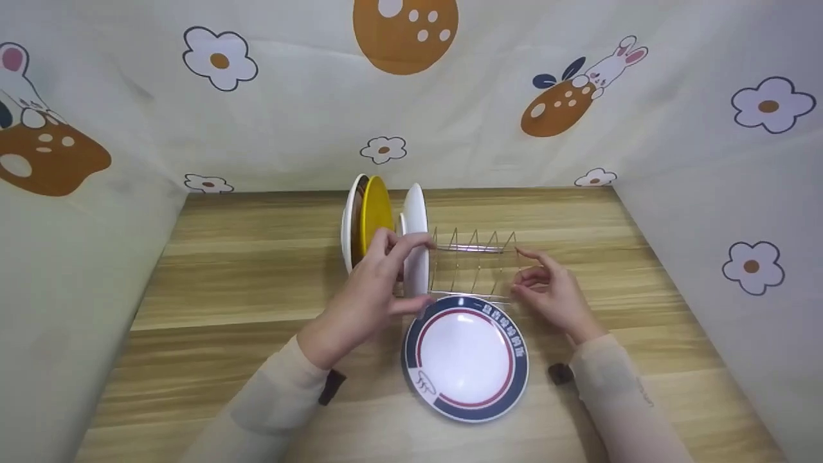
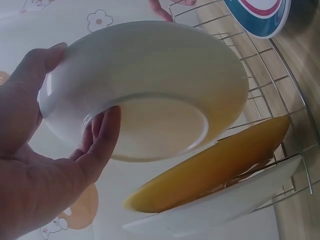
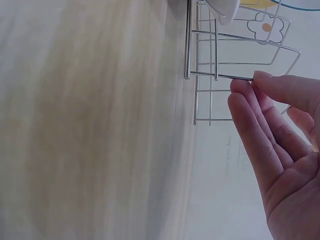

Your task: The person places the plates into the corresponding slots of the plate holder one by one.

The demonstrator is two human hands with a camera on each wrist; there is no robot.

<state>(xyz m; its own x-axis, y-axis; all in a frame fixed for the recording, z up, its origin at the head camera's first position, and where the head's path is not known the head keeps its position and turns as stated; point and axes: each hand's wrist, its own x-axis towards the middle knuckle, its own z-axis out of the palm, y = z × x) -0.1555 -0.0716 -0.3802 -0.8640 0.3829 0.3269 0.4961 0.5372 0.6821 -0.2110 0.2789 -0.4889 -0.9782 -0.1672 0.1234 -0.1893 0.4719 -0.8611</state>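
My left hand grips a white plate by its edge, thumb on one face and fingers on the other, as the left wrist view shows. The plate stands on edge at the wire dish rack. Left of it in the rack stand a yellow plate, a brown one mostly hidden behind it, and an outer white plate. At the rack's right end my right hand pinches a wire between thumb and fingers. A blue-rimmed plate lies face up in front of the rack.
The rack stands on a wood-grain table. Patterned cloth walls with flowers and rabbits enclose the back and both sides. Dark straps show near the wrists.
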